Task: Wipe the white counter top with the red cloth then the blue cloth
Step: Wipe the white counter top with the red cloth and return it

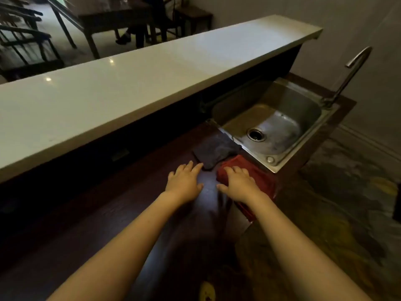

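— While our right hand (pixel 238 185) lies flat on the red cloth (pixel 263 181), where's the blue cloth (pixel 216 149)?

— Just beyond, beside the steel sink (pixel 303 118); our left hand (pixel 184 183), fingers spread, possibly touches it. White counter top (pixel 130 88) bare.

Dim, soft picture. The white surface (pixel 130 90) is brightest, with small glare spots; the dark lower surface (pixel 108 213) lies in shadow, with faint sheen. Wide-angle bending curves the edges; forearms blur.

Red cloth (pixel 258 179) partly hidden beneath right hand (pixel 238 184); white counter top (pixel 130 88) cut off at left edge; seated person (pixel 138 29), upper frame, mostly cropped.
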`<state>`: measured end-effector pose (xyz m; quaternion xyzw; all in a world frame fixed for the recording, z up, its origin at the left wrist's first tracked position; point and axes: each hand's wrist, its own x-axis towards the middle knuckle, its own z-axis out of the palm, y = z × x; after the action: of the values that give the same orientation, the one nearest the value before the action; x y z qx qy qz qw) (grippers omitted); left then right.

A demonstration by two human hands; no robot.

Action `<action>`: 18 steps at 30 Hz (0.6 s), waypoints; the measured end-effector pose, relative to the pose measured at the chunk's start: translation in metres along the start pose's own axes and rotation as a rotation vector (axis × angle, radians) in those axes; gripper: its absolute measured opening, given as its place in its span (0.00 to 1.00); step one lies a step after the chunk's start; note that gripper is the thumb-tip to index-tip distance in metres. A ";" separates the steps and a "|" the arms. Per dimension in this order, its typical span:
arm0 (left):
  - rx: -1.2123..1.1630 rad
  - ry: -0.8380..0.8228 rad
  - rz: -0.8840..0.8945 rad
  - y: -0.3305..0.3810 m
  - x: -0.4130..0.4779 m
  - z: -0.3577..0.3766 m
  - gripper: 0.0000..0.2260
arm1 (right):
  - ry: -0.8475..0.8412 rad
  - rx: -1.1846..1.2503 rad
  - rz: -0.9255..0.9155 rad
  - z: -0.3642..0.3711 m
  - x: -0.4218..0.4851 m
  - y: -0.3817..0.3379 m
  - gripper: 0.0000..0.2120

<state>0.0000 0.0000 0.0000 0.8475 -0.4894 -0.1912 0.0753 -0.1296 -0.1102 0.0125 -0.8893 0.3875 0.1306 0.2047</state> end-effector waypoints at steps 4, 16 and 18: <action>0.037 -0.053 0.107 0.034 0.036 0.015 0.29 | -0.039 -0.007 0.116 -0.003 0.013 0.040 0.34; 0.403 -0.390 0.453 0.067 0.117 0.051 0.37 | 0.084 0.045 0.137 0.035 0.032 0.090 0.40; 0.382 -0.396 0.470 0.065 0.123 0.053 0.36 | 0.117 0.067 0.129 0.037 0.034 0.092 0.38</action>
<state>-0.0185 -0.1352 -0.0591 0.6573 -0.7027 -0.2344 -0.1388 -0.1780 -0.1717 -0.0579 -0.8611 0.4597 0.0782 0.2027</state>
